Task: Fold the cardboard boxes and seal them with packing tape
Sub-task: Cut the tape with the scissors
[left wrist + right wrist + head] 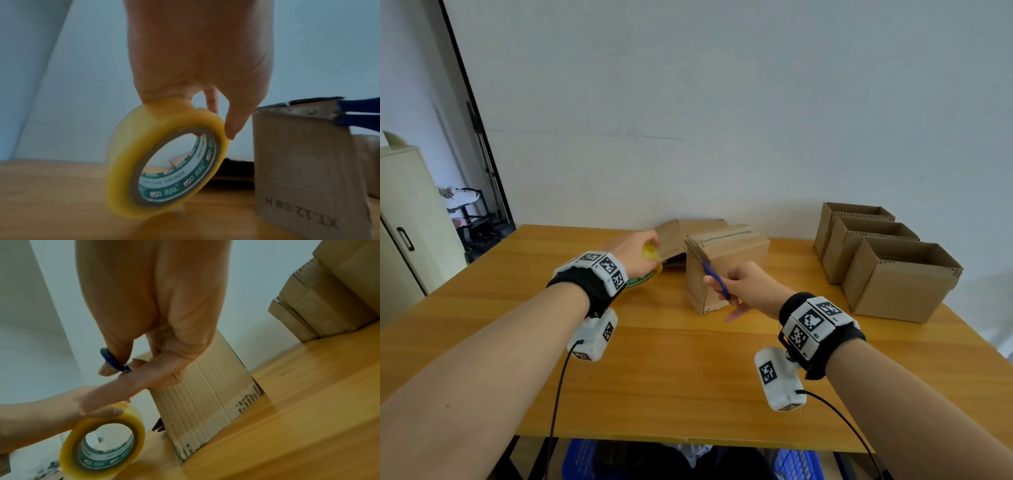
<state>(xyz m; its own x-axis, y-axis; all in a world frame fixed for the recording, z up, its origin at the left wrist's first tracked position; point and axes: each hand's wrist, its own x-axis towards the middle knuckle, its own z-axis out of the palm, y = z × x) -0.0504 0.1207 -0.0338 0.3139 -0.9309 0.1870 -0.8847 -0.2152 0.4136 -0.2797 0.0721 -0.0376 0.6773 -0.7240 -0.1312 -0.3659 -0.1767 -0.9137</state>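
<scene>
The brown corrugated cardboard box stands near the middle of the light wooden table, its folded top closed, with flattened cardboard lying just behind it to the left. The left hand grips the roll of yellowish clear packing tape with a green-printed core from above, fingers curled over its rim; the roll is tilted on edge, low over the table just left of the box, though whether it touches the wood cannot be told. The right hand holds the blue-handled scissors, thumb through one loop, with the metal blades lying along the box's upper left edge. Whether a strip still runs from roll to box cannot be told; clear tape hardly shows here.

The step in hand looks like cutting the tape at that edge. To do it well, the roll should pull away so any strip is taut, the blades should cross it squarely close to the cardboard, and the cut tail should then be pressed flat down the side. Slack tape would fold onto itself.

Three open-topped brown cardboard boxes wait in a row at the far right.
</scene>
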